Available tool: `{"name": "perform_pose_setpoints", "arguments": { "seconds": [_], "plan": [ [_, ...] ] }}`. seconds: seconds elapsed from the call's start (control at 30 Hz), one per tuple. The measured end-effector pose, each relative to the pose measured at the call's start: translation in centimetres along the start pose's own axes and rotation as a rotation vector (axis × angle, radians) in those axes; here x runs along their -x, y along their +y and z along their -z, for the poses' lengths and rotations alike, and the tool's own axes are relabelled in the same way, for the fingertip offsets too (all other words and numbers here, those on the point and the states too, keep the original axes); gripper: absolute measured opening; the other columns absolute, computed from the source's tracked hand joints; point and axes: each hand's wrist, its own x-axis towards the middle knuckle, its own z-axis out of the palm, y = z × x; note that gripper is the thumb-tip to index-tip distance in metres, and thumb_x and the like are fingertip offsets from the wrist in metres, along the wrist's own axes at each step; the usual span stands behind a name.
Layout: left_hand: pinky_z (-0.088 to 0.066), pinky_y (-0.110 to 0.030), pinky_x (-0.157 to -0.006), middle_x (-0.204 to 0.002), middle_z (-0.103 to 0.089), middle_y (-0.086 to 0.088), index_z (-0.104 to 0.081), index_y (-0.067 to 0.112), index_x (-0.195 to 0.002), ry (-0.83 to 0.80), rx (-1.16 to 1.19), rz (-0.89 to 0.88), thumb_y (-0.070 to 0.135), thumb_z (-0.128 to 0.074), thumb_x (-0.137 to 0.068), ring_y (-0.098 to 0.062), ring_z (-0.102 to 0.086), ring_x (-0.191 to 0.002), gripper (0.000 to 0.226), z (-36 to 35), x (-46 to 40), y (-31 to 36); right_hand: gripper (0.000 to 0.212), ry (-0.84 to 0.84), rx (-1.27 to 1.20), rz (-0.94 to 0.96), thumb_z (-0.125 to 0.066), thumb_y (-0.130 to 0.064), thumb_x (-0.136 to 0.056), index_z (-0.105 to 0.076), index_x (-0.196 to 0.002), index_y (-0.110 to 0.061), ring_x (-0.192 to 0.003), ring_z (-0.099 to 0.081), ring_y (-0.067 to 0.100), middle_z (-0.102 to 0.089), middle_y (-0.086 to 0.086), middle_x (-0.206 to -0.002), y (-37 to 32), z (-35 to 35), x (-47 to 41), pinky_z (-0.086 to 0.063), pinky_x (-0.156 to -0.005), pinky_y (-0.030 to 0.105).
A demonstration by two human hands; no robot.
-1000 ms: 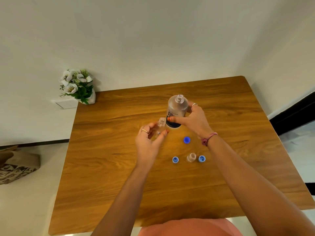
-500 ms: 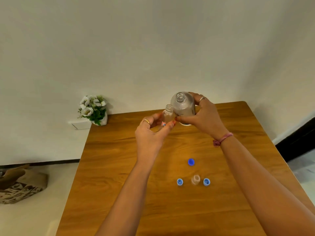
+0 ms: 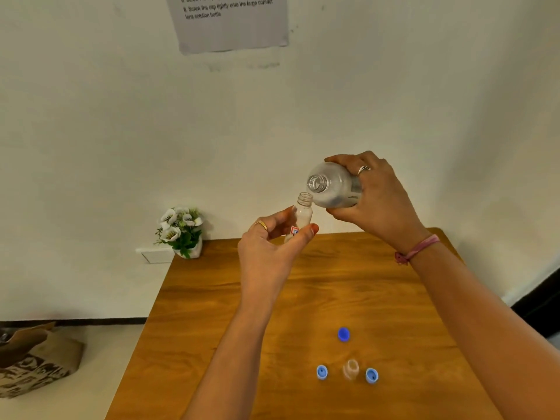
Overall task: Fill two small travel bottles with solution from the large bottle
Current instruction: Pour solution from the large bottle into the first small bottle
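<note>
My left hand (image 3: 268,250) holds a small clear travel bottle (image 3: 301,215) upright and uncapped, raised above the wooden table (image 3: 212,328). My right hand (image 3: 377,198) grips the large clear bottle (image 3: 331,186), tipped toward me with its open mouth just above and right of the small bottle's mouth. No stream of liquid is visible. A second small clear bottle (image 3: 351,369) stands uncapped on the table between two light blue caps (image 3: 321,372) (image 3: 371,375). A darker blue cap (image 3: 344,334) lies a little beyond them.
A small pot of white flowers (image 3: 181,231) stands at the table's far left corner against the wall. A printed sheet (image 3: 230,21) hangs on the wall. A patterned paper bag (image 3: 33,359) sits on the floor at the left.
Both hands rose from the table with their bottles. The large bottle went from upright to tipped over the small one. My view tilted up toward the wall.
</note>
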Motion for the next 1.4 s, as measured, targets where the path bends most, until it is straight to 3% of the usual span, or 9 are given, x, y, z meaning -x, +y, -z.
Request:
{"name": "perform_pose_setpoints", "arguments": {
  "seconds": [0.17,0.57,0.83,1.4],
  "plan": [
    [-0.048,-0.01,-0.072,-0.098,-0.071,0.011,-0.069,0.024,-0.108,-0.001,0.007,-0.006,0.032,-0.082,-0.068,0.004,-0.064,-0.089,0.043,-0.3,0.0,1.0,0.073,0.043,0.054,0.048,-0.08,-0.03,-0.068,-0.046,-0.132,-0.03,-0.115,-0.042,0.023,-0.048,0.004,-0.125,-0.5,1.2,-0.3,-0.05,-0.081,0.04],
    [-0.046,-0.008,-0.067,-0.095,-0.071,0.01,-0.069,0.03,-0.099,-0.002,0.077,0.011,0.031,-0.082,-0.068,-0.001,-0.065,-0.09,0.034,-1.0,0.5,2.0,0.07,0.142,0.131,0.143,-0.082,-0.025,-0.067,-0.051,-0.129,-0.024,-0.11,-0.047,0.027,-0.053,0.008,-0.119,-0.3,2.6,-0.5,-0.046,-0.073,0.034],
    [-0.046,-0.012,-0.071,-0.095,-0.071,0.01,-0.068,0.031,-0.098,0.005,0.102,0.004,0.029,-0.082,-0.068,0.0,-0.065,-0.089,0.033,-1.3,0.8,2.5,0.07,0.204,0.179,0.204,-0.084,-0.022,-0.063,-0.055,-0.127,-0.02,-0.107,-0.052,0.033,-0.057,0.013,-0.116,0.0,3.2,-0.6,-0.049,-0.075,0.041],
    [-0.048,-0.005,-0.064,-0.095,-0.072,0.009,-0.07,0.028,-0.1,0.007,0.13,-0.004,0.027,-0.083,-0.067,-0.001,-0.065,-0.089,0.035,-1.9,1.5,2.6,0.069,0.28,0.299,0.311,-0.084,-0.023,-0.063,-0.055,-0.125,-0.019,-0.105,-0.055,0.036,-0.059,0.015,-0.115,0.4,4.4,-0.3,-0.049,-0.074,0.045]
  ]
}}
